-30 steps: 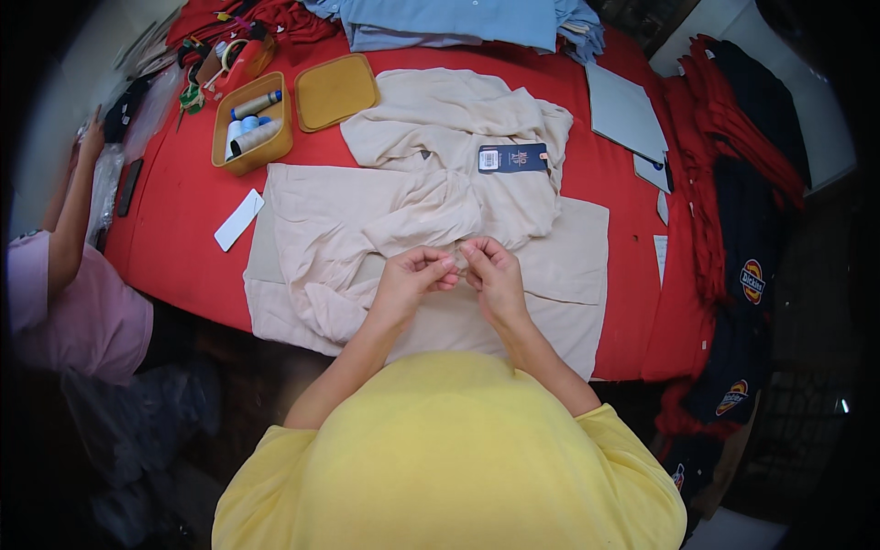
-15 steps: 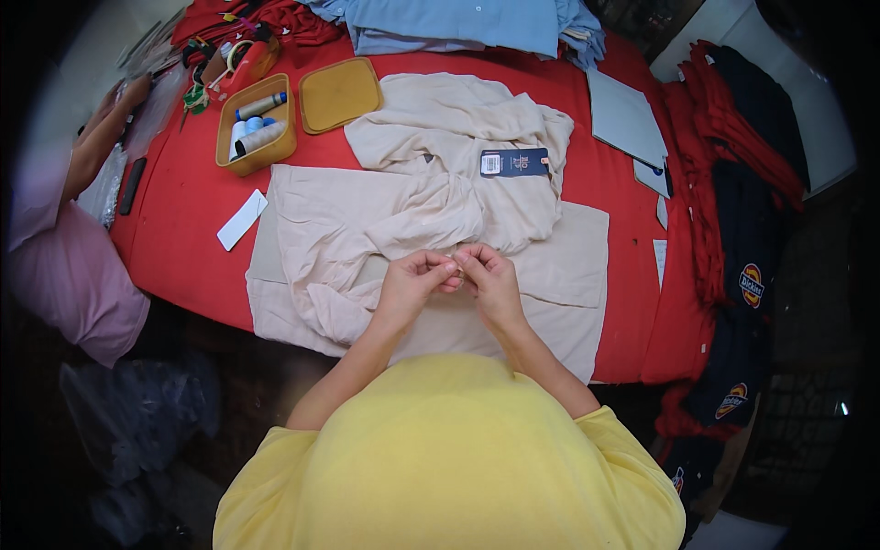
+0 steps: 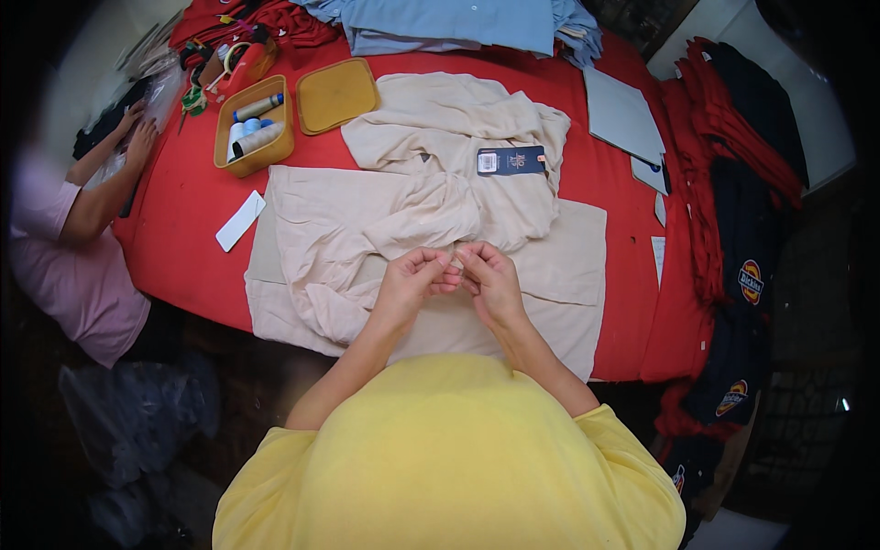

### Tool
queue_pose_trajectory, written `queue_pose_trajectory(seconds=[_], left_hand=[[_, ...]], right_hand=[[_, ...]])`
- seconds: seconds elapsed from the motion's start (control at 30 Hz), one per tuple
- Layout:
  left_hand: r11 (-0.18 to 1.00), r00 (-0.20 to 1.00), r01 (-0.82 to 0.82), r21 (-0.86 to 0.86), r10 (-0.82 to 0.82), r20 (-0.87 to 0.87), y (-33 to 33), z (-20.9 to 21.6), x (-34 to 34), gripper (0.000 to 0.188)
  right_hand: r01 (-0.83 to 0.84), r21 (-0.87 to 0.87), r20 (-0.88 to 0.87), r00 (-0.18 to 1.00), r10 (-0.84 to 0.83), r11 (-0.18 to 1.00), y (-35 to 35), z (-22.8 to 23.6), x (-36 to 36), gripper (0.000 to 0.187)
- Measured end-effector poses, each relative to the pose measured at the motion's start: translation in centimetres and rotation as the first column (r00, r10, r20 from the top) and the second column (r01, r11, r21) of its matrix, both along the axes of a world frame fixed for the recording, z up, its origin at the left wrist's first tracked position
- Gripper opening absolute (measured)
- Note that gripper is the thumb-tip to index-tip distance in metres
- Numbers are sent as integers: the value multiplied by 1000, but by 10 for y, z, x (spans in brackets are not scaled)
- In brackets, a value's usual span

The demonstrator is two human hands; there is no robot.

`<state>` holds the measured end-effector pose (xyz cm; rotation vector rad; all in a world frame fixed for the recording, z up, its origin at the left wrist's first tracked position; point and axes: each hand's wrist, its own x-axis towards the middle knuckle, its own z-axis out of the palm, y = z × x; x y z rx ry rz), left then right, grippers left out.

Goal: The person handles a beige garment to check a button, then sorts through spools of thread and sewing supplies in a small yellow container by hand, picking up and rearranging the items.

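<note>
A cream garment (image 3: 376, 211) lies crumpled across the table in front of me, with a dark blue hang tag (image 3: 511, 160) on its upper right part. Over its near part my two hands meet, fingertips almost touching. My left hand (image 3: 417, 280) is closed in a pinch, and my right hand (image 3: 490, 278) pinches facing it. Between the fingertips there seems to be a small bit of pale material, too small to name; it may be an edge of the garment. Flat beige fabric (image 3: 568, 261) spreads out beneath the hands and to their right.
The table has a red cover (image 3: 632, 252). Left of the garment stand a yellow box (image 3: 284, 142) of thread spools, its lid (image 3: 337, 95) and a white card (image 3: 240, 221). Blue folded clothes (image 3: 449, 23) lie at the back. A co-worker's arms (image 3: 101, 183) reach in at the left.
My hands stay at nearly the same spot, the fingers shifting slightly. At the left, the co-worker has leaned in and both of their hands now lie farther forward on the plastic-wrapped things.
</note>
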<state>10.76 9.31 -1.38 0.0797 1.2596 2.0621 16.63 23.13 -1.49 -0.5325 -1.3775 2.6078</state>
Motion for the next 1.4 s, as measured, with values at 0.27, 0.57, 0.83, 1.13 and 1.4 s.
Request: queue_pose_trajectory(seconds=[0.27,0.57,0.83,1.13,1.4], left_hand=[[999,995,43,7,-43,-91,2,-4,1,19],[999,981,-13,-37,6,-196,5,-4,4,17],[999,991,-41,-23,37,-132,3,-4,4,16],[998,995,-69,-5,68,-72,2,1,3,14],[997,995,-80,-1,80,-66,3,2,2,12]], right_hand=[[-11,24,-4,1000,11,1000,1,0,0,7],[-43,12,8,999,43,999,1,3,0,7],[-13,5,-1,1000,13,1000,-1,5,0,8],[12,72,4,1000,-12,997,-3,6,-1,9],[60,122,-29,998,-56,991,-5,9,0,9]])
